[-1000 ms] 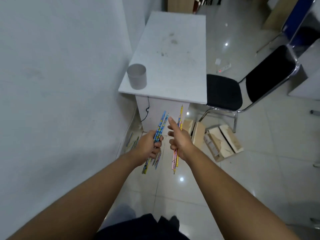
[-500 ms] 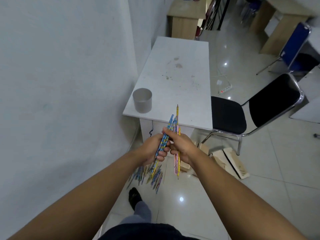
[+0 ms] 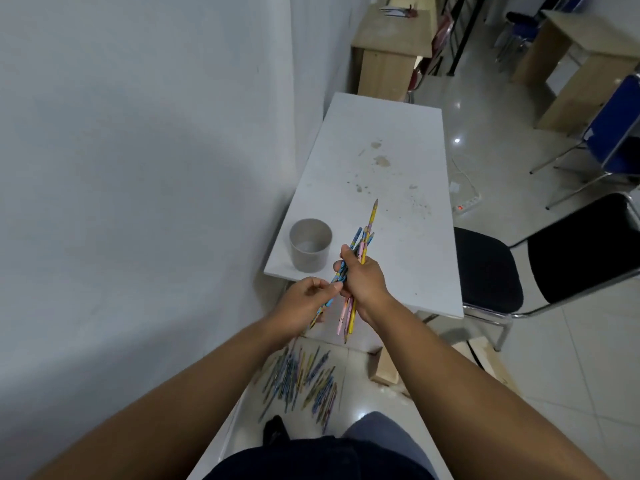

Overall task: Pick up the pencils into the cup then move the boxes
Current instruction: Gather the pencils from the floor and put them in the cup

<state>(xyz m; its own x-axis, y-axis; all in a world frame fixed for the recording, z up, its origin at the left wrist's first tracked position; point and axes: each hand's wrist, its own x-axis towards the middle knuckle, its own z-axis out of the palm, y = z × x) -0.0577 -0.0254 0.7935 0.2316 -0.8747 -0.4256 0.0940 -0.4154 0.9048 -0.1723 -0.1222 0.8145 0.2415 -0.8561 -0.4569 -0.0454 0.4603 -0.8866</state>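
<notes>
My right hand (image 3: pixel 365 284) grips a bundle of coloured pencils (image 3: pixel 363 242), tips pointing up and away over the near end of the white table (image 3: pixel 398 161). My left hand (image 3: pixel 303 301) is just to its left and pinches the lower ends of the blue pencils in that bundle. An empty grey cup (image 3: pixel 310 249) stands upright on the table's near left corner, just left of the pencil tips. Several more pencils (image 3: pixel 301 379) lie scattered on the floor below. A cardboard box (image 3: pixel 384 370) lies on the floor under the table edge, mostly hidden by my right arm.
A white wall runs along the left. A black chair (image 3: pixel 491 271) stands at the table's right side, and a power strip (image 3: pixel 467 204) lies on the tiled floor beyond. Wooden desks (image 3: pixel 391 39) and a blue chair (image 3: pixel 613 126) stand farther back.
My hands have come together and risen beside the cup. The two separate pencil bunches now sit as one bundle in my right hand, with the left still on the blue ones.
</notes>
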